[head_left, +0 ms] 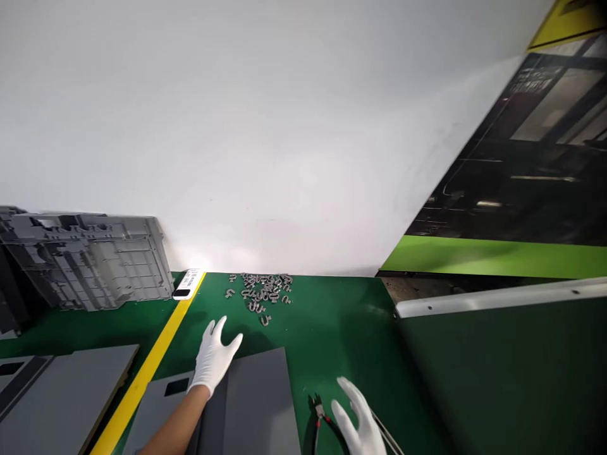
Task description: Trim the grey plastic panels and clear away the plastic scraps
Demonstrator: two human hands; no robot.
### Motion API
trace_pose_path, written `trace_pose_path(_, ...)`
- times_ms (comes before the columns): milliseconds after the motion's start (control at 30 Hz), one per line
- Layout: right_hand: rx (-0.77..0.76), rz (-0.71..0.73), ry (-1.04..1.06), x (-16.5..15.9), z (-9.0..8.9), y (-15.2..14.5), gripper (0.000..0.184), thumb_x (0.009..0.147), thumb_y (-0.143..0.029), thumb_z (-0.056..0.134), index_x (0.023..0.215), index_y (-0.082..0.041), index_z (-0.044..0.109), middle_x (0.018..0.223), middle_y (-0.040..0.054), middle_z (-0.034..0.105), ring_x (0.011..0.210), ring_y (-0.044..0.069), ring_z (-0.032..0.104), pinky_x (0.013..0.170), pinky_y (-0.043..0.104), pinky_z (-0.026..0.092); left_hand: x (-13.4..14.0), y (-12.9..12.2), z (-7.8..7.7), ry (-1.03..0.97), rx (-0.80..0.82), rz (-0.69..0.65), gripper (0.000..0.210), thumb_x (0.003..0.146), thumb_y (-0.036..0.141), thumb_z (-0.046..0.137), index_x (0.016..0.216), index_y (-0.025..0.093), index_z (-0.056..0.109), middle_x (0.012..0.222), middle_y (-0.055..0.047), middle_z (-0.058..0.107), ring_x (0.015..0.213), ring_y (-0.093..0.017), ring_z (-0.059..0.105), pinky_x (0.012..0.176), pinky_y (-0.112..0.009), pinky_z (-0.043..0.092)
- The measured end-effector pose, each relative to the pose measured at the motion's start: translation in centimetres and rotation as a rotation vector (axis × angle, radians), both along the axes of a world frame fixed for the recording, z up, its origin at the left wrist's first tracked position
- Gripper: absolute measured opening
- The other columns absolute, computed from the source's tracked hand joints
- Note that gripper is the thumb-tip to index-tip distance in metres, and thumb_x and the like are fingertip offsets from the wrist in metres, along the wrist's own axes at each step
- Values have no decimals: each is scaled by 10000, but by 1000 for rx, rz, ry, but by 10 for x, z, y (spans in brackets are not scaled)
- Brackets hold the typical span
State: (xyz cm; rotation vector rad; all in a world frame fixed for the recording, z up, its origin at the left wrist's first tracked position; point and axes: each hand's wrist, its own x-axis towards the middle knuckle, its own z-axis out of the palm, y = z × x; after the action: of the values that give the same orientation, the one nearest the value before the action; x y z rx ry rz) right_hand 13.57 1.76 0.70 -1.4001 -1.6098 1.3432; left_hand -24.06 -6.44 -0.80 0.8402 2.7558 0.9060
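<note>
My left hand, in a white glove, hovers over the far edge of a grey panel with its fingers spread and nothing in them. Beyond its fingertips lies a loose pile of small grey hook-shaped pieces on the green surface. At the lower right, my right hand, also gloved in white, has thumb and fingers apart and holds nothing visible. Just left of it rest cutting pliers with red and black handles. A thin metal rod shows beside the right hand, partly hidden by it.
A white wall rises behind the green table. Grey moulded plastic parts lean against it at left. A yellow stripe passes a white label-like device. Another grey panel lies left; a metal-edged conveyor-like surface stands right.
</note>
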Motion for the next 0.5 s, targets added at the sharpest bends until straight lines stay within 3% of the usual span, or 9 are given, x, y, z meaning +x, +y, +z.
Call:
trace_pose_path(100, -17, 176, -72, -72, -4, 40, 675, 866, -710, 609, 1402, -302, 649, 1559, 71, 521, 1481, 336, 425, 1226, 469, 374, -49, 19, -30, -16, -44, -1, 738, 924, 576, 493, 1514, 134, 471, 1586, -222, 420, 1522, -361, 361, 1233, -521, 352)
trace_pose_path(200, 0, 242, -121, -142, -16, 84, 678, 891, -676, 593, 1409, -240, 635, 1571, 112, 492, 1485, 324, 413, 1250, 474, 323, -97, 51, -47, -40, -36, -17, 735, 966, 568, 409, 1527, 94, 441, 1602, -205, 434, 1529, -368, 341, 1260, -540, 288)
trace_pose_path(367, 44, 199, -174, -250, -55, 176, 732, 899, -669, 531, 1388, -134, 634, 1486, 171, 560, 1426, 333, 477, 1240, 470, 321, -168, 119, -62, -63, 7, -112, 679, 987, 563, 385, 1521, 153, 477, 1640, -155, 412, 1550, -369, 297, 1280, -563, 205)
trace_pose_path(500, 168, 45, -224, -317, -90, 230, 703, 904, -601, 519, 1324, -57, 667, 1375, 222, 635, 1326, 355, 561, 1185, 480, 381, -184, 160, -77, 40, 11, -270, 538, 989, 542, 439, 1413, 264, 620, 1556, -107, 536, 1499, -376, 382, 1268, -604, 187)
